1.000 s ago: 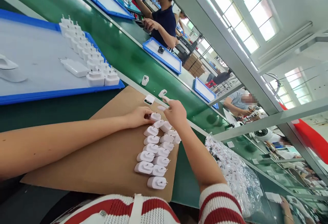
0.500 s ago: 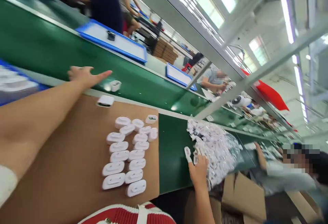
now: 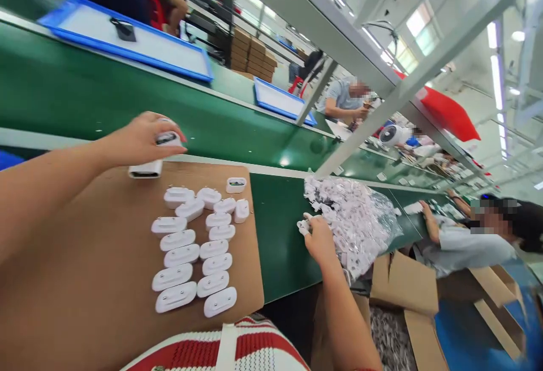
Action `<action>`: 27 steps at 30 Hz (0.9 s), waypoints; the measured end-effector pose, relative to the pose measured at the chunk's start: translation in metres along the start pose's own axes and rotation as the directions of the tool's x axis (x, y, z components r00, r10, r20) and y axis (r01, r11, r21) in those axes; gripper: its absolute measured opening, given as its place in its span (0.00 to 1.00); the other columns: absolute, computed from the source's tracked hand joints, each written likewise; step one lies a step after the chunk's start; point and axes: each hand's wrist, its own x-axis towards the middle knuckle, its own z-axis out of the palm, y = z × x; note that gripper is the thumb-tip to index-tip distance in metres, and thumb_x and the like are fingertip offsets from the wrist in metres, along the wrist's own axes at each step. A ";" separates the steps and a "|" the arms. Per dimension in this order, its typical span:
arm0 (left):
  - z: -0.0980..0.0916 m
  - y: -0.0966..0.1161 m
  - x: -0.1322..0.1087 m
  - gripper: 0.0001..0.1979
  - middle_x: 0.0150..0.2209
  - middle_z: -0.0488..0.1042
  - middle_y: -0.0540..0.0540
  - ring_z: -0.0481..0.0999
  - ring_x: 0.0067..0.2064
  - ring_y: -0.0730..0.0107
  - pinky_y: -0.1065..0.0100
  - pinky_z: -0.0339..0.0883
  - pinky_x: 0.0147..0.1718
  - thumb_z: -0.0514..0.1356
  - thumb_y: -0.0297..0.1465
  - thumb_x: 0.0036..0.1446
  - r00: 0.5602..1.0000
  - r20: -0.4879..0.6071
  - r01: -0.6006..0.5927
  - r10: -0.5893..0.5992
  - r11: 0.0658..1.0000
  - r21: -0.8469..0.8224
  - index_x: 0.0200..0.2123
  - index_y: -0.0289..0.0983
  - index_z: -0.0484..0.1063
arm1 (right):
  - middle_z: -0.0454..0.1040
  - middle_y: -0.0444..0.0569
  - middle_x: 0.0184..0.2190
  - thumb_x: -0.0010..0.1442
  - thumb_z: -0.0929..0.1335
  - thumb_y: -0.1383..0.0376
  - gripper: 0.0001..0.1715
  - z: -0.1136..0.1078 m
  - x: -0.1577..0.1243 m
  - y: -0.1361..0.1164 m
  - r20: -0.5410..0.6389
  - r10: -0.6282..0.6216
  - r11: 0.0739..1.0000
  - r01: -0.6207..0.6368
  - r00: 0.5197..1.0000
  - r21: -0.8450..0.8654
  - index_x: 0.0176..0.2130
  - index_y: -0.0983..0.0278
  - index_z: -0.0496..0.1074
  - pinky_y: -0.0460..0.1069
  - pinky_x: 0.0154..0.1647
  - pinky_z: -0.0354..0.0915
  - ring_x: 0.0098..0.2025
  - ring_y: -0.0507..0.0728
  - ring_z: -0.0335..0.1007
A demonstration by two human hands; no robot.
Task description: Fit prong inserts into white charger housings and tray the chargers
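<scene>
One open white charger housing (image 3: 168, 139) sits in the left hand (image 3: 138, 140), whose fingers and thumb close around it; as hollow plastic, it should be light, stiff and rather slippery, best taken by its long outer sides, clear of the open mouth and the dark parts within, which may be fragile. The right hand (image 3: 320, 239) has its fingertips pinched on one small white plastic piece (image 3: 304, 227), likely just as light, and easiest to take by its edges. Just below the left hand lies a second open housing (image 3: 145, 171), and between the two hands, nearer the right, a third (image 3: 236, 184). Below and to the right of the left hand, sixteen capped white chargers (image 3: 181, 255) stand close together, pins up on most, on one cardboard sheet (image 3: 102, 258). Just beyond the right hand, one clear plastic bag (image 3: 357, 221) spreads on the green counter (image 3: 282, 252) with too many white parts to count. Farther off, past the left hand, are two blue-rimmed trays (image 3: 165, 48).
</scene>
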 end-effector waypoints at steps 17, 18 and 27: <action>0.012 -0.006 -0.173 0.51 0.77 0.41 0.38 0.50 0.73 0.43 0.56 0.59 0.67 0.68 0.56 0.51 0.979 -0.045 0.188 -0.197 0.971 -0.147 0.72 0.44 0.54 | 0.80 0.51 0.56 0.57 0.77 0.54 0.19 -0.017 0.059 -0.190 0.167 -0.567 0.501 0.177 0.806 0.847 0.48 0.55 0.83 0.57 0.55 0.77 0.57 0.63 0.77; 0.013 -0.007 -0.176 0.54 0.75 0.46 0.36 0.50 0.73 0.43 0.53 0.55 0.69 0.70 0.57 0.47 0.969 -0.116 0.204 -0.220 0.969 -0.140 0.70 0.42 0.55 | 0.81 0.50 0.54 0.57 0.77 0.54 0.19 -0.016 0.061 -0.203 0.181 -0.584 0.497 0.172 0.792 0.851 0.48 0.55 0.84 0.57 0.54 0.77 0.55 0.62 0.78; 0.016 -0.011 -0.193 0.26 0.43 0.76 0.47 0.75 0.41 0.60 0.64 0.69 0.41 0.66 0.54 0.56 0.936 -0.051 0.288 -0.349 0.840 -0.460 0.43 0.40 0.68 | 0.85 0.47 0.38 0.40 0.84 0.56 0.23 0.007 0.076 -0.285 0.355 -0.566 0.465 -0.067 0.744 0.883 0.35 0.60 0.80 0.55 0.49 0.78 0.44 0.60 0.81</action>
